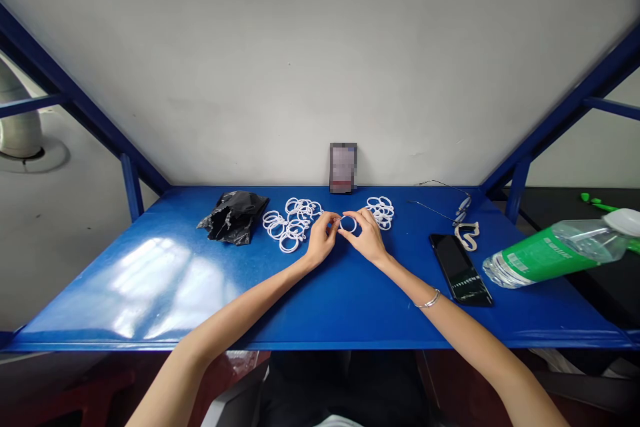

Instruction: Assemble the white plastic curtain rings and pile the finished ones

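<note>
Between my two hands, just above the blue tabletop, is a white ring with a thin round band. My right hand grips its right side between thumb and fingers. At the ring's left edge, the fingertips of my left hand are pinched on it; the exact contact is small and hard to see. A loose pile of similar white rings with little knobs lies to the left of my left hand. Another group of white rings sits right behind my right hand, partly covered by it.
A crumpled black plastic bag lies at the left. At the back, a dark-framed upright device leans on the wall. On the right are eyeglasses, a pale S-shaped piece, a black phone and a tilted green-labelled bottle.
</note>
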A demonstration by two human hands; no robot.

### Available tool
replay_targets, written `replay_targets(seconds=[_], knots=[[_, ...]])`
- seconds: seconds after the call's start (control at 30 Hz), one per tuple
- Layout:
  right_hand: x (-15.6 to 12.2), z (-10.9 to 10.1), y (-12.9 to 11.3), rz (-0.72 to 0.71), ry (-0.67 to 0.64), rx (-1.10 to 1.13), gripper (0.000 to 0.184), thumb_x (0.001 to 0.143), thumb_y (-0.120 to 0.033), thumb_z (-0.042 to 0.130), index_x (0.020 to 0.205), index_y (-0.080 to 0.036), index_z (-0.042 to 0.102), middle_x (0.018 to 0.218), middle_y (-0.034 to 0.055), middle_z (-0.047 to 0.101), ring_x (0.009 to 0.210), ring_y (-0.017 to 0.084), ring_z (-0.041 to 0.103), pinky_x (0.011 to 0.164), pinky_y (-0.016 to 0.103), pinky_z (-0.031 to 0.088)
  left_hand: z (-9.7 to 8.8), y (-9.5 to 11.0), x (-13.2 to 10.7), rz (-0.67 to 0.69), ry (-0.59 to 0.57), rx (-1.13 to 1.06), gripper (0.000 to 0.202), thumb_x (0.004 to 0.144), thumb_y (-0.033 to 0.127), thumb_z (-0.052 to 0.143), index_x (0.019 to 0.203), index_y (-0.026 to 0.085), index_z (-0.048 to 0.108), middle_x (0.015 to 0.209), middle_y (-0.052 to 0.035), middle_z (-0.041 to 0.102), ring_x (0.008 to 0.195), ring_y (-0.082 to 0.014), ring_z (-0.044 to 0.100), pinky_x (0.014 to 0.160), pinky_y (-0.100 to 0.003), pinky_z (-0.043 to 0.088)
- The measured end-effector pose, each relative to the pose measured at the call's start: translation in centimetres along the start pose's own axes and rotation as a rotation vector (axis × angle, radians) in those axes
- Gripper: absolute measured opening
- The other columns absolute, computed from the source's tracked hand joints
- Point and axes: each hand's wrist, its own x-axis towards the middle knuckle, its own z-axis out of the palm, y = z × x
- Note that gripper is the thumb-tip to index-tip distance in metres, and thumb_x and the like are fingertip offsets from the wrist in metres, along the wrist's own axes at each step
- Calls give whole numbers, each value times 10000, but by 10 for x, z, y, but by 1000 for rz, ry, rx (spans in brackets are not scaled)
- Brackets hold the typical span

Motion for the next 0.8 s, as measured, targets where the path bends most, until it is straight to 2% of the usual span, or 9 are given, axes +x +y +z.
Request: replay_targets(seconds=[0.4,0.6,0.8], knots=[[0,-1,-2,5,3,8,294,811,-314,666,1094,-257,615,906,53,548,891,243,551,795,391,496,-1,3,0,-15,-8,-33,204,943,344,435,948,189,568,920,-57,624,828,-161,593,657,-260,472],[0,0,-1,14,28,14,291,817,-322,665,1091,-236,618,901,58,548,893,241,556,800,384,494,0,2,0,-77,-9,-52,227,939,366,449,1003,183,567,941,-59,634,838,-160,603,638,-244,463],[0,-1,-1,24,25,41,299,826,-327,654,1107,-233,611,957,68,588,932,247,567,806,391,497,0,2,1,-94,-12,-67,248,932,390,459,932,173,579,885,-50,627,798,-152,594,626,-238,453]])
